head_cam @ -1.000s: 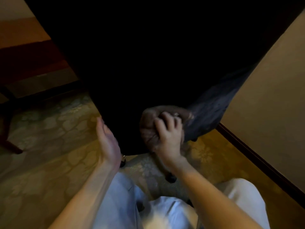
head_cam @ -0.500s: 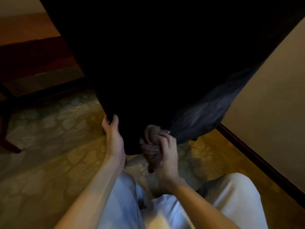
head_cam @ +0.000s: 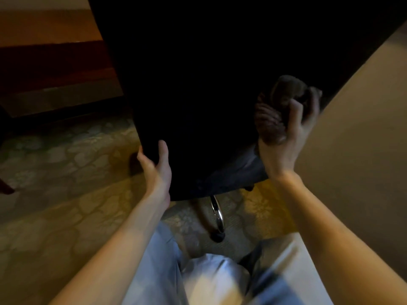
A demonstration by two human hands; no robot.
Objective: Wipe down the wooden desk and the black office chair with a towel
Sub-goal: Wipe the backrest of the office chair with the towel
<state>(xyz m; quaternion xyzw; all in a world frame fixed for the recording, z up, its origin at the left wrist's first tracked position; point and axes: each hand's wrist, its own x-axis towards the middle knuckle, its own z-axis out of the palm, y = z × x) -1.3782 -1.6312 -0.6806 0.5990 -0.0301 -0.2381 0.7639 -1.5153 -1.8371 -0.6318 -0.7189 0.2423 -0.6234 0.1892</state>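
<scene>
- Nearest us, pale trousers (head_cam: 211, 280): the person is down low behind the chair.
- Just below and between the two grips, a chrome leg (head_cam: 217, 213) of the base curves down to a dark caster (head_cam: 217, 236) on the patterned carpet (head_cam: 66, 216).
- Left hand (head_cam: 157, 170) now: fingers and thumb curled round the lower left edge of the black office chair (head_cam: 198, 95), a firm steadying hold.
- Across the backrest from that hold, the right hand (head_cam: 284, 146) clutches a bunched brownish towel (head_cam: 273, 119) up at the chair's right edge (it's blurred, so whether cloth meets chair is hard to call).
- Handling: the towel looks soft and light and should squash to any shape. A balled fistful like this one makes a decent pad to press with.
- The chair is the awkward one. On casters it would likely roll or swivel under a push, so bracing the stiff backrest edge opposite the wiping hand looks the right place to hold.
- Beyond the left grip, up and away, sits the wooden desk (head_cam: 50, 29), well apart from both hands.
- Right of the towel grip, a plain wall (head_cam: 363, 150).
</scene>
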